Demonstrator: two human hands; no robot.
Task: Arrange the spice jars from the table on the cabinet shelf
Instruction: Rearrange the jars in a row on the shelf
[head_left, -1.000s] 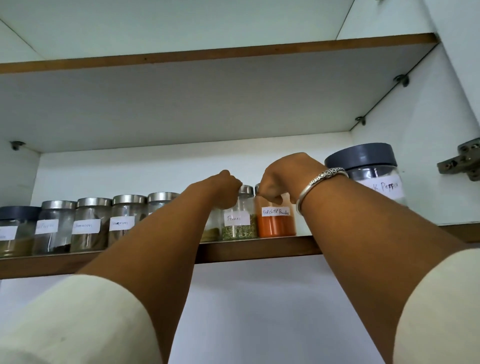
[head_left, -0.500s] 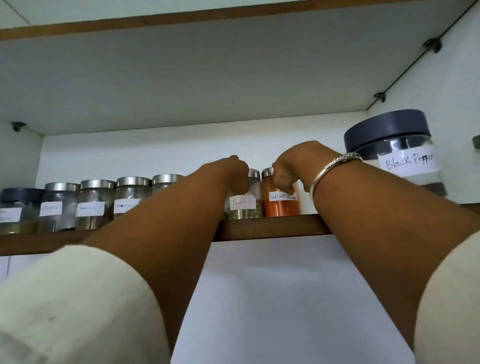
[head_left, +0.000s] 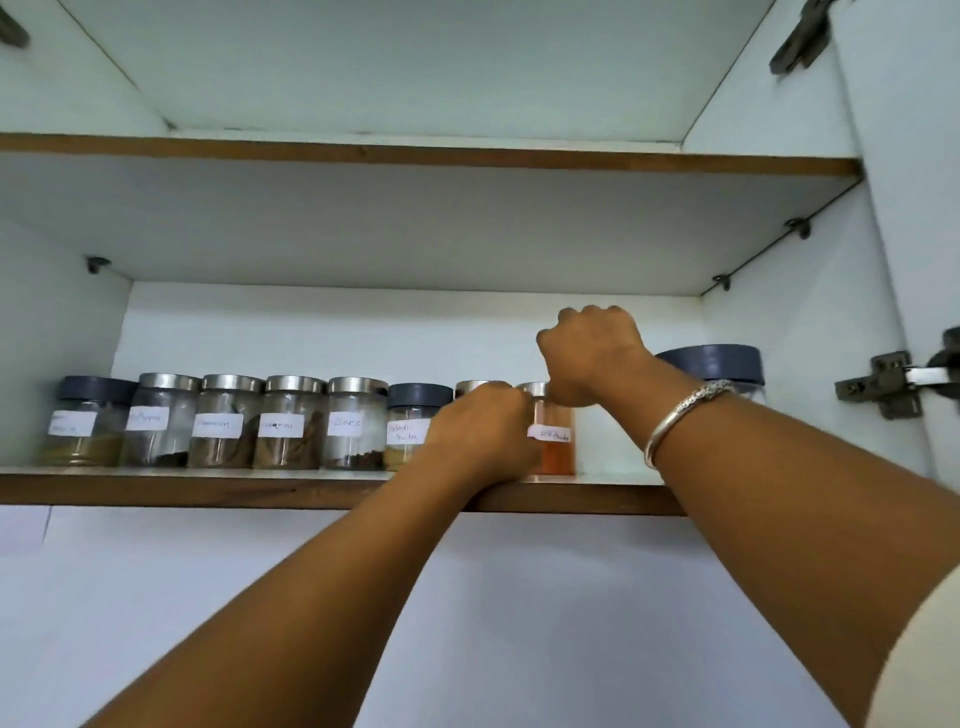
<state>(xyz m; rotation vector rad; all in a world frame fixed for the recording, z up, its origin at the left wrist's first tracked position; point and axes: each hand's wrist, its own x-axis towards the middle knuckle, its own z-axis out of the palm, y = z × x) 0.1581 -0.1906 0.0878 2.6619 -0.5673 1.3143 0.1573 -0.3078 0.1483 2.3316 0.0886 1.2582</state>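
Several labelled glass spice jars stand in a row on the cabinet shelf (head_left: 208, 491). My left hand (head_left: 483, 434) is wrapped round the fennel jar (head_left: 480, 385) and hides all of it except the steel lid. Just to its right stands the red chilli powder jar (head_left: 558, 452). My right hand (head_left: 592, 358), with a silver bangle at the wrist, has its fingers curled over that jar's lid. To the left are the coriander powder jar (head_left: 410, 426) and the cloves jar (head_left: 356, 423).
A large black pepper jar (head_left: 711, 364) with a dark lid stands at the shelf's right end, behind my right forearm. The upper shelf (head_left: 415, 156) hangs close overhead. The cabinet door hinge (head_left: 893, 384) sticks out at the right. A bare gap separates the red jar from the large one.
The view has pulled back and shows more of the row. My right hand has risen onto the top of the red jar. My left hand now covers the fennel jar's front.
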